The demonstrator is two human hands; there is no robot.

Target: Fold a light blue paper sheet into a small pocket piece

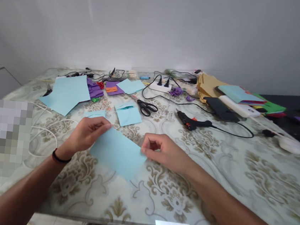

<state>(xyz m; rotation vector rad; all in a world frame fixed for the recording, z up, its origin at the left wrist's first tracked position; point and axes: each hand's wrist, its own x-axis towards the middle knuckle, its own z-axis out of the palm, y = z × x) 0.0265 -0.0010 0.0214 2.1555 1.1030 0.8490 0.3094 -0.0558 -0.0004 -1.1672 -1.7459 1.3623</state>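
A light blue sheet of paper point(120, 155) is held at a slant over the patterned table, its near edge slightly blurred. My left hand point(90, 135) pinches its upper left corner between thumb and fingers. On the other side, my right hand point(163, 150) pinches the right corner. Just beyond the sheet lies a folded light blue paper piece point(128, 114) with a slit-like opening. Another light blue piece point(95, 114) is partly hidden behind my left hand. Black-handled scissors point(147, 107) rest close to the folded piece.
A black glue gun point(193, 121) lies right of the scissors, its cord trailing right. Larger blue sheets point(69, 91) and purple paper strips point(95, 88) are at the back left. Behind stand a white power strip point(160, 87), a phone point(221, 109) and stacked coloured paper point(241, 94).
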